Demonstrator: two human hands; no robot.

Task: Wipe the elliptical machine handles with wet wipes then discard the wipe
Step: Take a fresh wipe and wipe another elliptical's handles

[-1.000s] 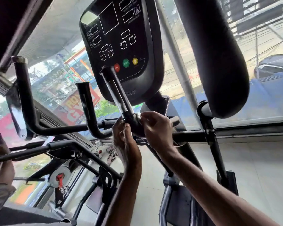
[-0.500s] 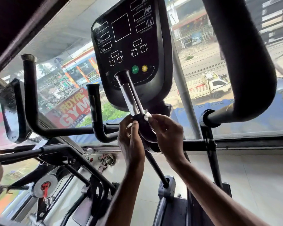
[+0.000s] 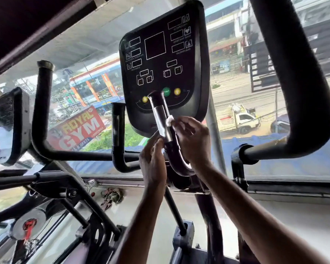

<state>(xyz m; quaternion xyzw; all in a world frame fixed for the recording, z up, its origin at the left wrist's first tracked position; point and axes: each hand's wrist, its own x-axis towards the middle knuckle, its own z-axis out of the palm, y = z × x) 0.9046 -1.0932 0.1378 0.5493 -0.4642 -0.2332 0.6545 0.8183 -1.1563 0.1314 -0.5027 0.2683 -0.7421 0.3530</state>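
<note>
A short black inner handle (image 3: 161, 115) with a silver sensor strip rises in front of the elliptical's console (image 3: 161, 60). My right hand (image 3: 192, 139) pinches a small white wet wipe (image 3: 169, 121) against the handle's right side, about halfway up. My left hand (image 3: 153, 160) is curled against the handle's lower left, near the bend. A matching inner handle (image 3: 117, 130) stands to the left. The big padded right swing handle (image 3: 293, 77) curves along the right edge, and the tall left one (image 3: 43, 103) stands at far left.
A second machine's console (image 3: 10, 126) and frame (image 3: 61, 187) crowd the lower left. A large window (image 3: 236, 88) faces a street just beyond the console. A crumpled rag (image 3: 112, 196) lies on the floor by the window sill.
Both hands have slid up the inner handle from its bend. The white wipe, hidden one second ago, now shows at my right fingertips. The camera has tilted up.
</note>
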